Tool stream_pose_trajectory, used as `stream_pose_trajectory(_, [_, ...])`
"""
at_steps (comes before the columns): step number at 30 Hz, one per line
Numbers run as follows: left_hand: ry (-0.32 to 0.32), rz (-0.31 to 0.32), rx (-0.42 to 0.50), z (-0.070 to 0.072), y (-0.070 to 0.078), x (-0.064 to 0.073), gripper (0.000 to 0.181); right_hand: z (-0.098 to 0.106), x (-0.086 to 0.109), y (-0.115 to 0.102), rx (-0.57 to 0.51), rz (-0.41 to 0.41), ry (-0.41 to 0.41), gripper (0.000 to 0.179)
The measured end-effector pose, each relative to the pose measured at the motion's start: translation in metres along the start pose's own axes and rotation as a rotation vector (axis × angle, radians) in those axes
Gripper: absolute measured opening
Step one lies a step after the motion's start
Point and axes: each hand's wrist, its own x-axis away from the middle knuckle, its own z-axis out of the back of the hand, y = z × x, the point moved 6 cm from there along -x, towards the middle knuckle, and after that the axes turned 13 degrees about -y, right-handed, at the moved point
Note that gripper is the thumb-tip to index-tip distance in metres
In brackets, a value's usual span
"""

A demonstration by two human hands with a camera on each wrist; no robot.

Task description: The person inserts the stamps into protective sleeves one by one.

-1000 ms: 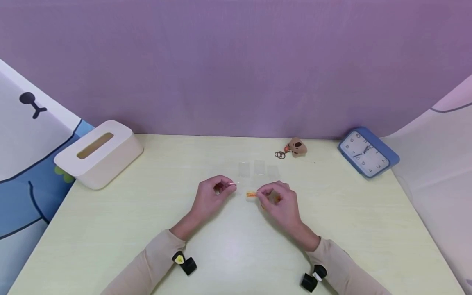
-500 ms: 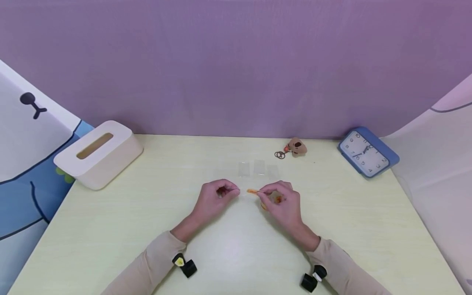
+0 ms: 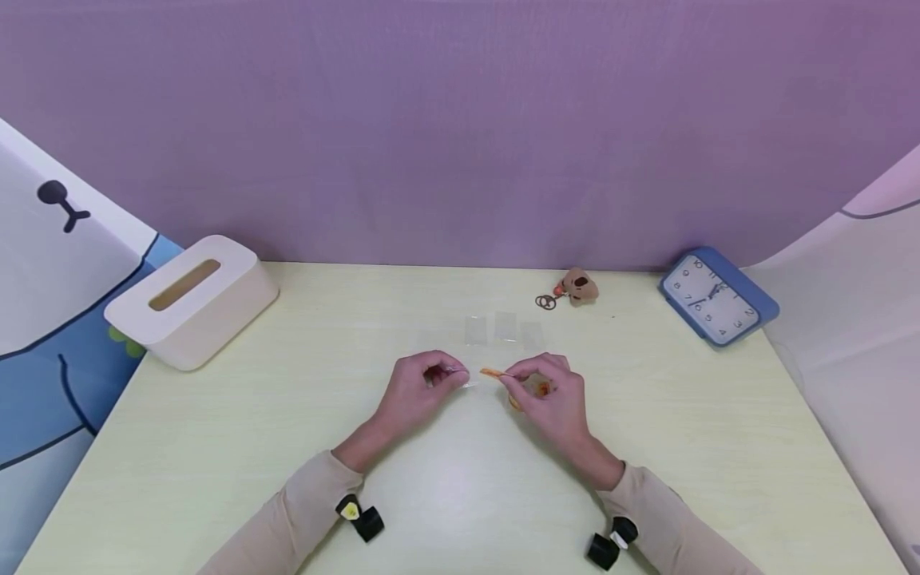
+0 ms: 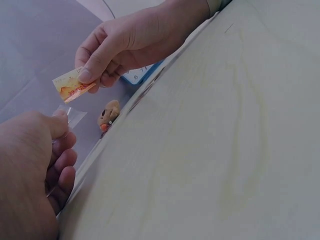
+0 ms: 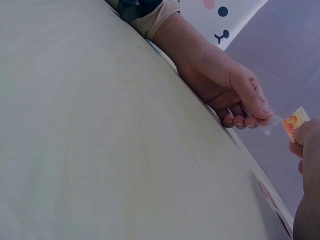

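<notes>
My left hand pinches a small clear plastic sleeve between thumb and forefinger; its end sticks out past the fingertips. Facing it, my right hand pinches a small printed card in orange and yellow with red marks. In the head view the card points left at the sleeve, with a narrow gap between them. In the right wrist view the sleeve and the card's edge are very close; whether they touch I cannot tell. Something orange shows beneath my right hand, mostly hidden.
Several flat clear sleeves lie on the table just beyond the hands. A brown plush keychain with metal rings lies behind them. At the back left stands a white tissue box, at the back right a blue clock.
My left hand has moved slightly right and toward me, bringing the sleeve closer to the card. My right hand has stayed nearly in place, and the card has tilted a little.
</notes>
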Motion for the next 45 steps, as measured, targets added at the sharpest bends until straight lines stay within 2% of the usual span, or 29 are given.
stream_pose_trajectory(14, [-0.008, -0.008, -0.018, -0.0009, 0.0023, 0.0003, 0.005, -0.0009, 0.0001, -0.0003, -0.008, 0.034, 0.009, 0.024])
stream_pose_trajectory(21, [-0.019, -0.006, -0.018, -0.0045, 0.0060, 0.0003, 0.004, -0.0011, 0.0002, 0.0012, 0.005, -0.007, -0.008, 0.022])
stream_pose_trajectory(26, [-0.016, -0.013, -0.014, -0.0043, 0.0054, 0.0005, 0.005, -0.0020, -0.0005, 0.0014, 0.010, 0.001, -0.010, 0.022])
stream_pose_trajectory(37, [-0.038, -0.010, 0.009, -0.0045, 0.0054, 0.0000, 0.006, -0.0075, -0.0009, 0.0037, 0.029, -0.017, -0.083, 0.023])
stream_pose_trajectory(45, [-0.070, 0.009, 0.003, -0.0075, 0.0036, -0.0004, 0.005, -0.0095, -0.0011, 0.0037, 0.021, 0.004, -0.107, 0.020])
